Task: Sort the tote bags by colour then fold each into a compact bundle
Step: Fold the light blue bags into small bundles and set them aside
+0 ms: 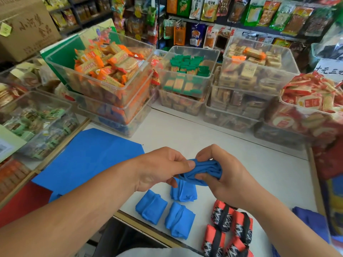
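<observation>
Blue bundle (202,171) is up off the tabletop (241,145), over its middle toward the front edge, caught between both hands. The left hand (163,167) pinches its left end, thumb on top. The right hand (224,175) curls round the other end, its grip full of blue cloth, so much of the bundle is buried in the palm and its shape is hard to read.

Just below, three folded blue bundles (151,206) lie close together by the front edge, the farthest partly hidden under the hands. To their right, red-and-black bundles (222,214) cluster at the front edge, the nearest cut off by the bottom of the view.

A flat blue bag (89,160) is spread across the left edge over a red bag (24,203), and the left forearm crosses both. A dark blue bag (311,221) peeks from behind the right forearm. Clear bins (104,101) of snacks line the back edge.
</observation>
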### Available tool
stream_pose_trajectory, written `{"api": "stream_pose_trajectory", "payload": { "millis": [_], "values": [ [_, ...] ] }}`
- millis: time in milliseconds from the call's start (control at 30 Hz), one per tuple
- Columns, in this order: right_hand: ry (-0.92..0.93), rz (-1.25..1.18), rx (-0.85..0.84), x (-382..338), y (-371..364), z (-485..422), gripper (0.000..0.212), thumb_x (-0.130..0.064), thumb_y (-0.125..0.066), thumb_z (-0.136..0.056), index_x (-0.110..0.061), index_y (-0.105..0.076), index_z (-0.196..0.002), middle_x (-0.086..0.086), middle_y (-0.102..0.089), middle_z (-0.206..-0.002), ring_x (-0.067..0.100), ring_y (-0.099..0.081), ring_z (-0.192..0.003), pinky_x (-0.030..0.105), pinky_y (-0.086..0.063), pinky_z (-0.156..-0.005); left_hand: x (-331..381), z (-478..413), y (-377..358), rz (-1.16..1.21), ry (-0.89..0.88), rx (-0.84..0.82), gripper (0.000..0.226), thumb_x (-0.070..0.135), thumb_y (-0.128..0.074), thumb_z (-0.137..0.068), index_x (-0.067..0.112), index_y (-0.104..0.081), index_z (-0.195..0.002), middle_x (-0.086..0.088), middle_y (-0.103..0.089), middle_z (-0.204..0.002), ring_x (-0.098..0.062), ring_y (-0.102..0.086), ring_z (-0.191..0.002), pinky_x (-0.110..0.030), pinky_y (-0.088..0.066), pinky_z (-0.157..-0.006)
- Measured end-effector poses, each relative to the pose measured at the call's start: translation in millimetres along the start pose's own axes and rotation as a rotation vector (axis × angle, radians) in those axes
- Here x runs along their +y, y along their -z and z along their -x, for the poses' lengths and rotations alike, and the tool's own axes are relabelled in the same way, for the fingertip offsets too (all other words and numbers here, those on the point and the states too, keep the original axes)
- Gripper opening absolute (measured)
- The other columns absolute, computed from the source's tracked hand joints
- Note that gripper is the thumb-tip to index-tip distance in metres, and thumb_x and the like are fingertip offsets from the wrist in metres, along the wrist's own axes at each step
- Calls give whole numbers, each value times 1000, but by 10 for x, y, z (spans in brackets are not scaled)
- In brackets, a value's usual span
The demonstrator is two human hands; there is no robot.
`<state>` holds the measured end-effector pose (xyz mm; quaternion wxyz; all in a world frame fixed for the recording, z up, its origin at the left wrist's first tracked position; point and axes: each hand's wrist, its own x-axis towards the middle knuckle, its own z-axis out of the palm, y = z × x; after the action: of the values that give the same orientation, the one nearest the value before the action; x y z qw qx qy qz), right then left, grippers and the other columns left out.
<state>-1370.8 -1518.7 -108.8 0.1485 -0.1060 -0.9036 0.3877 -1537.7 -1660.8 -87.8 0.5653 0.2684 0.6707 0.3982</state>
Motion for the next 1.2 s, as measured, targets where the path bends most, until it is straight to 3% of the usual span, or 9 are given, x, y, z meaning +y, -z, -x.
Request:
{"api": "stream_pose_trajectory", "payload": {
  "millis": [200, 333, 433, 533, 700, 833, 933, 1067, 1200],
  "values": [
    [43, 12, -80, 6, 13, 19, 31, -16, -69, -82, -30, -53, -105, -10, -61, -107, 14, -61, -99, 34, -52, -79, -68, 28, -75, -121, 50, 30, 27, 34, -59, -103, 8, -65, -103, -11, -72, -102, -21, -68, -84, -35, -58, -88],
    [64, 45, -14, -11, -54, -26, 31, -15, -67, -80, -29, -51, -102, -10, -58, -104, 14, -58, -97, 34, -51, -79, -56, 75, -197, -543, -185, 324, 17, 34, -56, -102, 21, -53, -92, 5, -58, -85, -10, -55, -72, -28, -46, -68],
    [-26, 20, 65, -55, -67, -55, 31, -20, -65, -80, -35, -47, -100, -12, -59, -102, 12, -59, -96, 31, -51, -78, 40, 138, -296, -728, -285, 473, 16, 33, -51, -104, 24, -46, -93, 8, -52, -93, -13, -52, -83, -32, -45, -73],
    [-42, 91, 158, -109, -187, -66, 28, -16, -64, -78, -27, -49, -99, -9, -59, -100, 12, -57, -93, 37, -53, -72, 66, 161, -399, -813, -296, 568, 14, 35, -45, -106, 24, -47, -99, 7, -54, -98, -18, -55, -88, -39, -49, -78],
    [-240, -79, 339, -84, -300, -75, 36, -1, -74, -83, -26, -53, -98, -12, -62, -91, 12, -62, -86, 26, -52, -69, -19, 55, -541, -230, -421, 599, 12, 29, -55, -104, 27, -64, -111, 12, -66, -98, -5, -65, -92, -34, -56, -84],
    [-396, -479, 311, -120, -169, -15, 24, -3, -74, -88, -19, -63, -103, -10, -72, -93, 11, -69, -86, 20, -55, -70, -126, 69, -503, -292, -546, 598, 28, 32, -54, -104, 35, -68, -129, 18, -50, -119, -5, -54, -113, -18, -46, -94],
    [-441, -700, 263, -113, -149, 7, 18, -15, -75, -85, -16, -64, -100, 4, -73, -94, 28, -69, -85, 42, -56, -73, -187, 40, -401, -282, -541, 536, 28, 34, -61, -102, 42, -68, -128, 25, -47, -135, -2, -45, -131, -21, -42, -107],
    [-536, -792, 313, -62, -222, 29, 22, -17, -64, -69, -16, -62, -91, 16, -67, -91, 37, -60, -79, 49, -49, -70, -183, -22, -290, 6, -426, 307, 30, 22, -66, -100, 38, -70, -124, 17, -69, -124, -6, -65, -116, -37, -55, -102],
    [-610, -790, 361, -16, -299, 14, 26, -21, -69, -69, -19, -69, -95, 15, -71, -100, 47, -67, -95, 61, -57, -77, -297, -89, -211, 50, -347, 288, 34, 18, -61, -103, 42, -69, -124, 13, -72, -121, -11, -68, -114, -41, -53, -104]
  ]
}}
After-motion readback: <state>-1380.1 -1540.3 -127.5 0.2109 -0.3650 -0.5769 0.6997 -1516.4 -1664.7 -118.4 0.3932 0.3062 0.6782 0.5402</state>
